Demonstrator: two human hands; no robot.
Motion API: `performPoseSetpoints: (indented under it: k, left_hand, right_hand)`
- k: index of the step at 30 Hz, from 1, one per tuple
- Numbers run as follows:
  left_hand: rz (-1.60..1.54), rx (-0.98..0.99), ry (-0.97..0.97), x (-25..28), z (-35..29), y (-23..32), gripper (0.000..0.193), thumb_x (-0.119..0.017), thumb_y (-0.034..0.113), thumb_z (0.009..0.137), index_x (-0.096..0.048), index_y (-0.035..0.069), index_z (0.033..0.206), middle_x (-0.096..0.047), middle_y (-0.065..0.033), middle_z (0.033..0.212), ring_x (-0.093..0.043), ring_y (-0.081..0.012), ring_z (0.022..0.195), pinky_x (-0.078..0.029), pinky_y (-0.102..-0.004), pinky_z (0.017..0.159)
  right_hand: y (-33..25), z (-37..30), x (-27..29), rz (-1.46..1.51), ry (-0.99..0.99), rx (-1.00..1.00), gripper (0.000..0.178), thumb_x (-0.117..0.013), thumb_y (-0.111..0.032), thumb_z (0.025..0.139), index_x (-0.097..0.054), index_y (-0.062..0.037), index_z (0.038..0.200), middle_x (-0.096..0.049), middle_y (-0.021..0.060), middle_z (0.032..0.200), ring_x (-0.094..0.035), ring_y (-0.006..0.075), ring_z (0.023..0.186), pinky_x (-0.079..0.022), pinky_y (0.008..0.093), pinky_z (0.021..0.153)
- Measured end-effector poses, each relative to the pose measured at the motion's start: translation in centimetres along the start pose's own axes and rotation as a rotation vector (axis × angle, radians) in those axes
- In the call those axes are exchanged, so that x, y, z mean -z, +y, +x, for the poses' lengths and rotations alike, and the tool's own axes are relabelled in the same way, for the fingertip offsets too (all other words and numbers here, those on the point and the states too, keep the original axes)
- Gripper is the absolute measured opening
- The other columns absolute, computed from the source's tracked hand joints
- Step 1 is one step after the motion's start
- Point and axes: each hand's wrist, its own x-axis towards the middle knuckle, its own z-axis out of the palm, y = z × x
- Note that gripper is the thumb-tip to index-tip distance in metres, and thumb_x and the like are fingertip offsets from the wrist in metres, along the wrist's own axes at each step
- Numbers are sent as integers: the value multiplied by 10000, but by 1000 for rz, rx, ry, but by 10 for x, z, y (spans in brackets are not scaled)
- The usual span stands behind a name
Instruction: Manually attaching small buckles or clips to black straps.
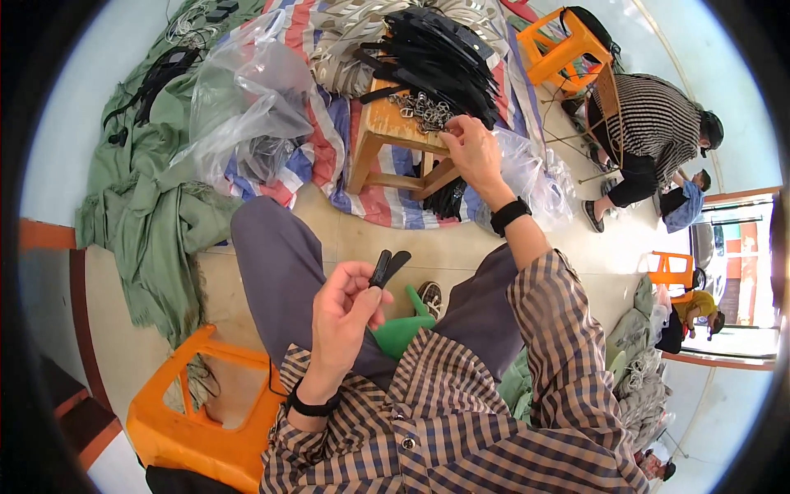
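My left hand [347, 303] is raised over my lap, its thumb and fingers closed on a short black strap [398, 263]. The strap looks folded or doubled, with two ends sticking up out of the grip. Farther off, my right hand [475, 154] reaches to the front right corner of a wooden stool [388, 127]. Its fingertips are pinched together beside a small heap of silver metal buckles [424, 111]; whatever is between them is too small to make out. Behind the buckles lies a large stack of black straps [440, 62].
Striped plastic sheeting [325, 148] lies under the stool, with clear plastic bags [247, 115] on it. Green cloth [152, 218] spreads at left. An orange stool [197, 412] stands near left, another orange stool [564, 49] far right. A seated person [650, 115] bends forward at right.
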Motion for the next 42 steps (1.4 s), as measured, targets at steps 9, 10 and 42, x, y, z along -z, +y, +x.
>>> performPoseSetpoints:
  k: [9,10,42]
  left_hand:
    - [11,-1,1,3,-1,-6,174,-501,66,872,-488,14,1037,-589,-62,777,-493,-76,561,-393,-199,506]
    - [20,-4,-3,1,1,-7,174,-500,63,871,-489,11,1036,-589,-64,773,-493,-78,562,-392,-200,505]
    - [541,35,-64,3,2,-36,186,-461,204,949,-514,26,935,-435,-41,707,-326,-136,527,-293,-276,504]
  right_hand:
    - [3,-7,-7,-43,33,-10,122,-595,-156,770,-572,-53,832,-565,150,843,-557,345,825,-451,433,685]
    - [10,-9,-5,-27,62,2,143,-593,-166,773,-584,-41,843,-569,139,828,-569,325,793,-453,417,683]
    - [-29,36,-73,44,-136,-426,68,-645,-84,661,-671,-110,717,-658,68,750,-646,227,774,-499,326,632]
